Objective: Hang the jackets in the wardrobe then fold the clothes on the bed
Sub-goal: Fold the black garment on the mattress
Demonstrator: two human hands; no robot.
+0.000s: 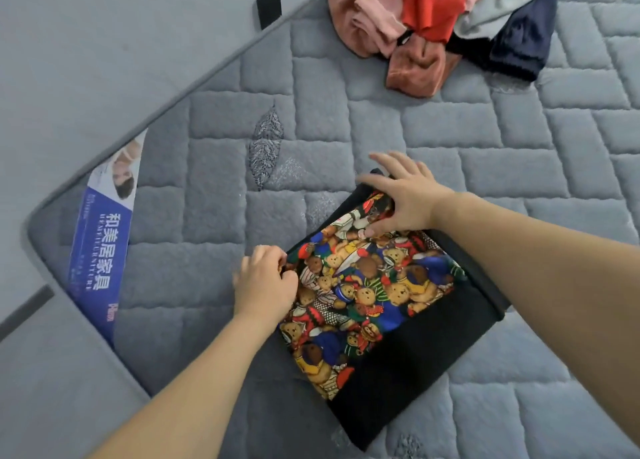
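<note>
Folded into a rectangle, the black garment (pixel 398 372) with its teddy-bear print panel lies flat on the grey quilted bed (pixel 346 129). At its left edge the left hand (pixel 265 282) has its fingers curled, pinching the fabric there. Further up, the right hand (pixel 401 195) rests on the garment's top corner with fingers spread and thumb pressed onto the print. Well beyond, a heap of clothes (pixel 440 22) in red, pink, rust and navy sits unfolded

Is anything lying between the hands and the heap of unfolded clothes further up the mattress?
Nothing visible. Only bare grey quilted mattress separates the right hand and left hand, both on the black teddy-bear-print garment, from the heap.
</note>
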